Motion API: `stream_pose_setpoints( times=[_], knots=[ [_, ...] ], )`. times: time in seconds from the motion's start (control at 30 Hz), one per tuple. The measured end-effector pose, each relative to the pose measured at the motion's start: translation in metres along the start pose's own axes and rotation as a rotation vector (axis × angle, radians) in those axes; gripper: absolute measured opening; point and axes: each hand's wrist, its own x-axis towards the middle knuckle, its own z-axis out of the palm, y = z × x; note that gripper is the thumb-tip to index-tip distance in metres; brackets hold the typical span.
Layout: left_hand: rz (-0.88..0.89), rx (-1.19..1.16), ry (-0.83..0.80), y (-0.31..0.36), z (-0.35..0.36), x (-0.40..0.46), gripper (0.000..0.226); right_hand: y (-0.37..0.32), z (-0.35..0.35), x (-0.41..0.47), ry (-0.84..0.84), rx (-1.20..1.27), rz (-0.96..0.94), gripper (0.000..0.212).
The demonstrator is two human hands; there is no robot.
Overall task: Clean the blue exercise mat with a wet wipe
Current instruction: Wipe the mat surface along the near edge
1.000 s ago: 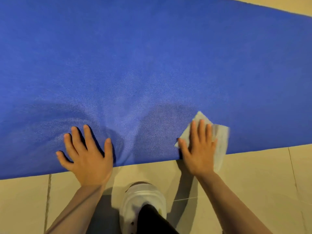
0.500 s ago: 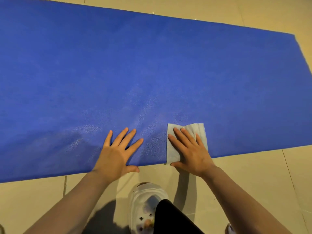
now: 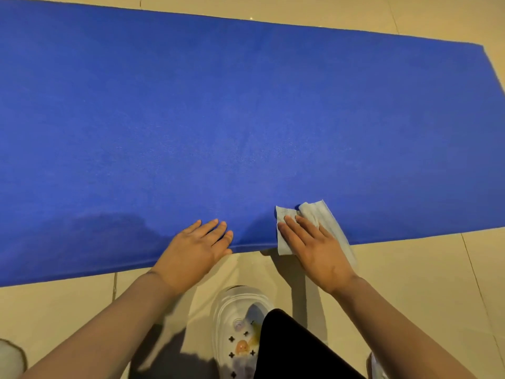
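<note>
head view: blue mat [image 3: 246, 110] on beige tiled floor [image 3: 426, 269] (both hands flat), right hand [image 3: 318, 248] pressing wipe [image 3: 325, 217].

Exercise mat [image 3: 246, 119]: lies flat on the tiled floor [image 3: 423, 283], spanning left to right. Wet wipe [image 3: 314, 214]: on the mat's near edge, right of centre, its near end overhanging onto the floor. Right hand [image 3: 317, 247]: flat on the wipe. Left hand [image 3: 199, 247]: flat on the mat's near edge, just left of the wipe. Shoe [image 3: 240, 332]: on the floor, nearer than both hands, between the forearms.
</note>
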Motion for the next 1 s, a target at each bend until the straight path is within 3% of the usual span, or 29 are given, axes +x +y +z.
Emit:
stream_pose_setpoints(
  times=[0.13, 0.33, 0.43, 0.5, 0.6, 0.7, 0.77, 0.87, 1.0],
  knots=[
    [-0.154, -0.052, 0.015, 0.014, -0.023, 0.006, 0.077, -0.013, -0.022, -0.006, 0.1, 0.095, 0.116, 0.079],
    [-0.207, -0.106, 0.155, 0.022, -0.07, -0.002, 0.058, -0.029, -0.055, -0.024, 0.203, 0.103, 0.101, 0.073],
    [-0.182, -0.095, 0.122, 0.026, -0.07, -0.027, 0.057, -0.042, -0.054, -0.035, 0.253, 0.113, 0.043, 0.047],
    [-0.172, -0.072, 0.04, 0.026, -0.053, -0.043, 0.064, -0.05, -0.034, -0.039, 0.189, 0.142, 0.048, 0.041],
    [-0.217, -0.112, -0.117, 0.02, -0.029, -0.045, 0.078, -0.053, -0.001, -0.042, -0.06, 0.363, 0.16, 0.063],
    [-0.353, -0.174, -0.117, 0.006, -0.021, -0.027, 0.062, -0.043, 0.013, -0.045, -0.219, 0.544, 0.275, 0.092],
    [-0.546, -0.18, -0.076, -0.01, -0.019, -0.011, 0.054, -0.027, 0.015, -0.042, -0.159, 0.588, 0.361, 0.099],
    [-0.806, -0.178, -0.056, -0.032, -0.006, 0.01, 0.061, 0.012, 0.02, -0.026, -0.08, 0.532, 0.51, 0.111],
    [-0.844, -0.027, -0.087, -0.035, 0.023, 0.01, 0.06, 0.06, 0.023, 0.021, -0.023, 0.445, 0.636, 0.119]
  ],
)
